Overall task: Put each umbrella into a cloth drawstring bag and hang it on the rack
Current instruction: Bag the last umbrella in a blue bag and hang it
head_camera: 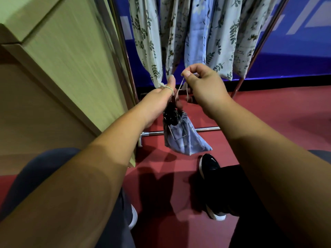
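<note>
A light blue cloth drawstring bag hangs below my hands, with a dark folded umbrella showing at its gathered mouth. My left hand holds the bag's neck, and a loop of the thin beige drawstring is wound round its thumb. My right hand pinches the other end of the string between thumb and forefinger, pulled up and to the right. Several filled floral and blue bags hang on the metal rack just behind.
A pale wooden cabinet stands close on the left. The rack's chrome base bar lies on the red floor under the bag. My black shoes are near it. A blue wall runs behind.
</note>
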Motion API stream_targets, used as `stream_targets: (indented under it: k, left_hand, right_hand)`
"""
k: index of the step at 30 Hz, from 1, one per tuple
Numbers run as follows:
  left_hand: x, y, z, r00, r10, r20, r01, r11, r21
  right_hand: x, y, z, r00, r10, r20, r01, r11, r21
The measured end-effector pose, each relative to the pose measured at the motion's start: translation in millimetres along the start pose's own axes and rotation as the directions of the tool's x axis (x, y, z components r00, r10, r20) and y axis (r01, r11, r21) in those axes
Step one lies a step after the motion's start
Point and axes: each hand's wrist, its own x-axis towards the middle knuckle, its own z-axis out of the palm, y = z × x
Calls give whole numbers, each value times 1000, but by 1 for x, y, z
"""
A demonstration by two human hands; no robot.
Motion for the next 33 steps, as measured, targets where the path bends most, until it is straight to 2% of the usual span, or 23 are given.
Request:
stream_targets:
  k: [3, 9, 11, 13, 15, 17, 19, 22, 24, 28, 33]
  left_hand:
    - [-2, 5, -1, 992, 83, -90, -90, 992, -84]
    - [-9, 11, -12, 961, 45, -272, -111, 966, -233]
    - [-12, 12, -17, 953, 50, -300, -121, 967, -222]
    - [-14, 13, -21, 958, 34, -286, -99, 971, -216]
    - [-16, 13, -24, 962, 3, -272, -65, 973, -220]
    - [-19, 13, -28, 960, -19, -279, -44, 975, -217]
    - [-21, 12, -33, 956, -30, -292, -38, 974, -224]
    - [-28, 15, -42, 949, -26, -314, -57, 966, -252]
    - [-32, 19, -46, 952, -20, -306, -80, 947, -311]
    - [-42, 35, -45, 967, -2, -254, -150, 802, -578]
    - [-49, 48, -56, 952, -54, -301, -197, 645, -739]
  right_hand:
    - [1, -1, 1, 992, 121, 39, -121, 993, -16]
    - [-4, -4, 3, 913, 271, 305, -277, 961, -24]
    - [-6, -7, 1, 857, 346, 382, -324, 938, -122]
    - [-10, -12, -2, 762, 455, 460, -384, 890, -244]
    - [-11, -16, -3, 695, 482, 534, -426, 874, -234]
    - [-11, -20, -2, 735, 389, 555, -433, 900, -58]
    - [-8, -20, 0, 836, 248, 488, -334, 938, 95]
    - [-3, -15, 5, 940, 55, 338, -104, 986, 128]
    - [-3, -14, 8, 963, 0, 268, -65, 971, 231]
    - [-8, -19, 23, 957, 49, 285, -204, 812, 546]
    - [-4, -26, 26, 944, 275, 183, -329, 747, 578]
